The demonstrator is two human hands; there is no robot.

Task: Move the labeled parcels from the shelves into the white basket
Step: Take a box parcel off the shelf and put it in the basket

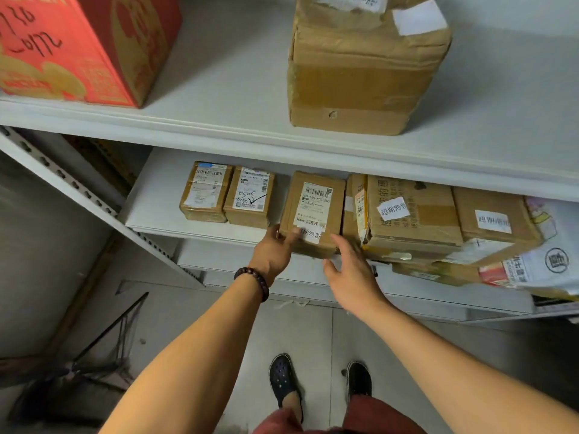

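Observation:
A brown labelled parcel (313,211) sits at the front edge of the lower shelf (156,211). My left hand (275,252) grips its near left corner, thumb on top by the white sticker. My right hand (351,277) hovers open just in front of the parcel's right side, fingers spread and apart from it. Two smaller labelled parcels (205,191) (250,197) stand to the left on the same shelf. A pile of larger labelled boxes (416,214) lies to the right. The white basket is not in view.
The upper shelf (225,89) carries a red carton (78,45) at left and a big brown box (363,70) at centre right. A white mail bag (551,258) lies at far right. Dark rods lean on the tiled floor at lower left (103,346).

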